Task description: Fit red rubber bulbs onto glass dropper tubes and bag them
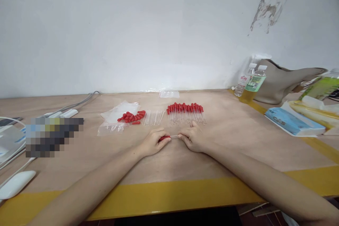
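My left hand (pixel 153 143) pinches the red rubber bulb (pixel 164 137) of a dropper, while my right hand (pixel 192 137) pinches the clear glass tube (pixel 174 136) at its other end. Both hands rest on the wooden table (pixel 227 141) at its middle, meeting over the dropper. Just beyond them lie a row of finished droppers with red bulbs (pixel 185 112), a bunch of bare glass tubes (pixel 153 117) and a pile of loose red bulbs (pixel 131 117) on a clear plastic bag (pixel 116 120).
Two drink bottles (pixel 251 81) and a beige bag (pixel 286 79) stand at the back right, with a blue tissue pack (pixel 291 122) and green packets nearby. Cables, a power strip (pixel 62 114) and a white mouse (pixel 16 183) sit at the left. A yellow strip edges the table front.
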`<state>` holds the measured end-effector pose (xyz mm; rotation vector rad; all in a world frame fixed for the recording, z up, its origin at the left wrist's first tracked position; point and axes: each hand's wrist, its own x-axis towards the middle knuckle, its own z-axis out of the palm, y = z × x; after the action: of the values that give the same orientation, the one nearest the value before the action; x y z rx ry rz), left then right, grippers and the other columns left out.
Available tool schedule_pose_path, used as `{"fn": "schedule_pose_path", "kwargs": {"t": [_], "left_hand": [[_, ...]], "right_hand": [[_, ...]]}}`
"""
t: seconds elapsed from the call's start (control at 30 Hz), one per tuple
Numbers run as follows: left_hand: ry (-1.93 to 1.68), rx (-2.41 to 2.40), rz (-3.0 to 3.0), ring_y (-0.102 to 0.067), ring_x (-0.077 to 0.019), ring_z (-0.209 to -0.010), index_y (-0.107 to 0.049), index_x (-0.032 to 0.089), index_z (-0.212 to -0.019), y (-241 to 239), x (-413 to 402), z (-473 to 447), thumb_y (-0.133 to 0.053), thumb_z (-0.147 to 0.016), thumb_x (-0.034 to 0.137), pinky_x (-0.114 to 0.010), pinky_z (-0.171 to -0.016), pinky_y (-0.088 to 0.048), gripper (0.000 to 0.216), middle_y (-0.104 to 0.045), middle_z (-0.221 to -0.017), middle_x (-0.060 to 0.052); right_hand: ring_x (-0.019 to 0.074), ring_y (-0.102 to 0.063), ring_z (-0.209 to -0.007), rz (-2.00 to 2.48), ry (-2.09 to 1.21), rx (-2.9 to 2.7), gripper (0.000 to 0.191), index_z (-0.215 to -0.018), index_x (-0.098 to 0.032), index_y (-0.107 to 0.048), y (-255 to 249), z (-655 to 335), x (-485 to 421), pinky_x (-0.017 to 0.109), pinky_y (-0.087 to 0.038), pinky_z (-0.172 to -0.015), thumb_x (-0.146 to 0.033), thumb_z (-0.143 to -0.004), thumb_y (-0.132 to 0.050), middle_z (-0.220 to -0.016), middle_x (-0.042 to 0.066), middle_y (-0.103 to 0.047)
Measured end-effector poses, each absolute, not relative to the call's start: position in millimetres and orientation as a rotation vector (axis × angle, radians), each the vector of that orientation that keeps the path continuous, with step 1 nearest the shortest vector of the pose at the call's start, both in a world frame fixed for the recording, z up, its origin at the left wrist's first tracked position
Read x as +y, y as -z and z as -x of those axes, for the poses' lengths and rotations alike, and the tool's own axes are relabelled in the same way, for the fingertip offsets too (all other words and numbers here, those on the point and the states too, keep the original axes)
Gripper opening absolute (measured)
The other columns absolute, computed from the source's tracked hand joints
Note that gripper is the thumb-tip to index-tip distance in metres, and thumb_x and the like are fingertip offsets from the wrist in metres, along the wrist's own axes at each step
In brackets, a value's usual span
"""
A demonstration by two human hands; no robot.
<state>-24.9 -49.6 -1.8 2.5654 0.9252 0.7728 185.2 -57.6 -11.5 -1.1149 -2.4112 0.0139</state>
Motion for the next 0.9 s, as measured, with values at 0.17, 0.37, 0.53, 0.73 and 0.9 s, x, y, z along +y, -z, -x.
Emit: {"fn": "schedule_pose_path", "kwargs": {"t": [0.17, 0.37, 0.53, 0.73, 0.9], "left_hand": [[-0.806, 0.892, -2.556, -0.048, -0.0119, -0.064, -0.059, 0.016, -0.082, 2.7, -50.2, 24.8, -0.044, -0.083, 0.028, -0.023, -0.061, -0.039, 0.019, -0.053, -0.071, -0.002], [-0.81, 0.867, -2.574, -0.05, -0.0121, -0.066, -0.059, 0.015, -0.082, 2.8, -51.5, 25.2, -0.044, -0.083, 0.028, -0.023, -0.061, -0.04, 0.02, -0.055, -0.073, -0.003], [-0.816, 0.871, -2.586, -0.051, -0.0125, -0.067, -0.059, 0.015, -0.085, 3.2, -48.6, 24.5, -0.043, -0.084, 0.029, -0.024, -0.062, -0.041, 0.021, -0.055, -0.074, -0.004], [-0.791, 0.853, -2.611, -0.053, -0.0151, -0.08, -0.055, 0.02, -0.104, -8.0, -44.7, 33.1, -0.052, -0.078, 0.037, -0.025, -0.066, -0.044, 0.031, -0.056, -0.091, -0.004], [-1.067, 1.309, -2.654, -0.045, -0.0222, -0.101, -0.054, 0.019, -0.108, -8.4, -17.2, 71.1, -0.053, -0.076, 0.04, -0.036, -0.087, -0.037, 0.038, -0.05, -0.107, -0.008]], "right_hand": [[0.0098, -0.042, -0.052, 1.085, -0.001, -2.436, 0.031, -0.067, -0.016, -0.055, 10.1, -180.3, -57.8, 0.029, -0.021, -0.07, -0.025, -0.086, -0.033, -0.061, 0.001, -0.06], [0.0082, -0.04, -0.05, 1.072, -0.102, -2.446, 0.031, -0.066, -0.017, -0.053, 11.5, -176.5, -57.7, 0.03, -0.021, -0.071, -0.024, -0.087, -0.031, -0.061, -0.002, -0.06], [0.0078, -0.043, -0.051, 1.091, -0.201, -2.459, 0.034, -0.07, -0.017, -0.053, 5.2, -176.4, -57.6, 0.03, -0.023, -0.075, -0.026, -0.089, -0.027, -0.061, -0.003, -0.059], [0.0131, -0.047, -0.069, 1.111, -0.026, -2.454, 0.031, -0.071, -0.017, -0.058, -8.5, -185.5, -58.1, 0.026, -0.03, -0.066, -0.032, -0.086, -0.036, -0.076, 0.004, -0.056], [0.0117, -0.049, -0.062, 1.389, -0.237, -2.101, 0.028, -0.067, -0.015, -0.056, -12.9, -205.4, -27.0, 0.021, -0.033, -0.056, -0.027, -0.084, -0.037, -0.069, 0.003, -0.056]]}}
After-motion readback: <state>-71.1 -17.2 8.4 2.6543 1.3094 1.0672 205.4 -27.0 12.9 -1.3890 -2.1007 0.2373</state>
